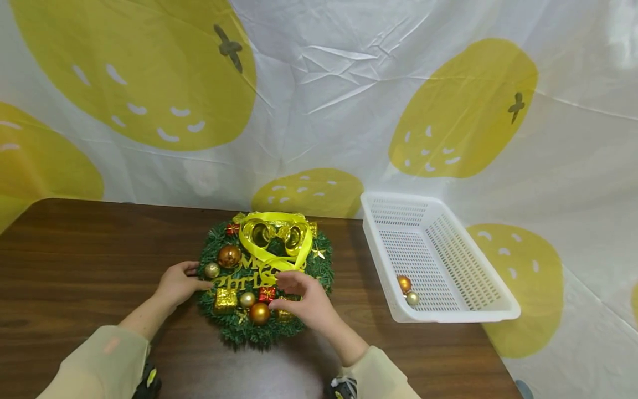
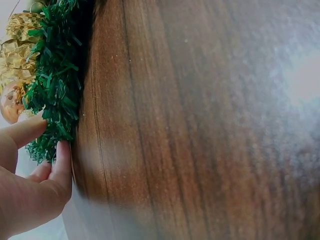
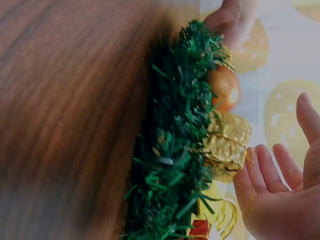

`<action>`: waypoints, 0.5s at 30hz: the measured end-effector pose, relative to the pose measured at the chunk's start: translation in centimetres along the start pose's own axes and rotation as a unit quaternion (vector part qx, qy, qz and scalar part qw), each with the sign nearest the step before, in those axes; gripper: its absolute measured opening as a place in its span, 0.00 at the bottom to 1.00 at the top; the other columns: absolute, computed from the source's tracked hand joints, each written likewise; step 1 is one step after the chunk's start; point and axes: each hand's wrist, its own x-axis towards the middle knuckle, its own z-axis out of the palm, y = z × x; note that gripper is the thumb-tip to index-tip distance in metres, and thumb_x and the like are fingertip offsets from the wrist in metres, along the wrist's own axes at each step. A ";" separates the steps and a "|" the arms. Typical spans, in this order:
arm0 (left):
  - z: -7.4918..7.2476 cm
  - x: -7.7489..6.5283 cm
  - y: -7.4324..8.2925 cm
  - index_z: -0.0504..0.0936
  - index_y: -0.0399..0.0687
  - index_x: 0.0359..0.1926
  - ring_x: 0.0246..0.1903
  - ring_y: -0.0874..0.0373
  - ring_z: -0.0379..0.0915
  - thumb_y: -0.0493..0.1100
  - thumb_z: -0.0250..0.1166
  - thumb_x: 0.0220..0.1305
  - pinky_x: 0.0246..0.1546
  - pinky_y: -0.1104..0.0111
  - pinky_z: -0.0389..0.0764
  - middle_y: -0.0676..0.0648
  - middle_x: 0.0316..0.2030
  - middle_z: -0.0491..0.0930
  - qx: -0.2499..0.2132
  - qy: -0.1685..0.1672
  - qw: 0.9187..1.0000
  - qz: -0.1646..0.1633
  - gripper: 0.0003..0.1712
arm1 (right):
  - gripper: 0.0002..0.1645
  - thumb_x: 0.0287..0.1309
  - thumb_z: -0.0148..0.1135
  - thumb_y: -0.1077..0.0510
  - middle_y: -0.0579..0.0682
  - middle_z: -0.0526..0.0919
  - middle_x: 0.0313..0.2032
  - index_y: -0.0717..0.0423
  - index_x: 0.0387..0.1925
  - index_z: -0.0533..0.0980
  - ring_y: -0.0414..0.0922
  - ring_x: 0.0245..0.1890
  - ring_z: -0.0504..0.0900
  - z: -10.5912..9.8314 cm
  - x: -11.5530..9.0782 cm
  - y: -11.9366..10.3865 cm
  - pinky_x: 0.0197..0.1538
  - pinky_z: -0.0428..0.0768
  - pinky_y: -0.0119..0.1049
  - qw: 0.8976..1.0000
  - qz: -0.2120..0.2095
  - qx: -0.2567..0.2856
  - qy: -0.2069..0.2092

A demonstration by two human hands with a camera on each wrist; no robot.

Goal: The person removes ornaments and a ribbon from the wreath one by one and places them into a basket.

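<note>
A green tinsel Christmas wreath [image 1: 244,334] lies on the table, decorated with golden bells [image 1: 261,235], a yellow ribbon bow [image 1: 303,252], gold lettering, shiny balls and small gift boxes. At its left edge my left hand [image 1: 175,287] grips the greenery between thumb and fingers, seen closer in the left wrist view. Over the lower right part hovers my right hand [image 1: 313,303], fingers spread and loosely bent. In the right wrist view its fingertips are beside a gold gift box [image 3: 227,145], and a thin gold string [image 3: 251,175] hangs by them.
To the right stands a white perforated basket [image 1: 381,266] holding an orange ball [image 1: 404,284] and a pale gold ball [image 1: 412,298]. The brown wooden table [image 1: 99,244] ends at a white curtain [image 1: 319,111] with yellow fruit prints.
</note>
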 end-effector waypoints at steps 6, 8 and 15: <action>0.0 0.0 -0.1 0.53 0.24 0.67 0.60 0.30 0.59 0.41 0.65 0.57 0.58 0.46 0.69 0.22 0.62 0.57 -0.003 -0.001 1.000 0.001 0.44 | 0.31 0.46 0.72 0.56 0.57 0.81 0.50 0.59 0.54 0.74 0.52 0.50 0.79 1.0 -0.1 0.2 0.57 0.76 0.41 0.999 -0.015 -0.046 0.003; 0.0 0.0 -0.1 0.53 0.24 0.67 0.60 0.30 0.59 0.41 0.65 0.58 0.58 0.46 0.69 0.22 0.63 0.57 -0.004 -0.001 1.000 0.001 0.44 | 0.32 0.44 0.72 0.55 0.55 0.81 0.49 0.58 0.53 0.74 0.50 0.50 0.79 1.3 -0.1 0.1 0.57 0.76 0.39 0.998 -0.019 -0.058 0.003; 0.1 -0.2 0.0 0.53 0.23 0.67 0.61 0.30 0.59 0.40 0.64 0.58 0.58 0.46 0.69 0.22 0.63 0.56 -0.008 -0.001 1.000 0.005 0.44 | 0.33 0.41 0.74 0.53 0.50 0.81 0.50 0.56 0.53 0.75 0.45 0.50 0.79 1.9 -0.2 0.2 0.57 0.76 0.36 0.988 -0.053 -0.144 -0.007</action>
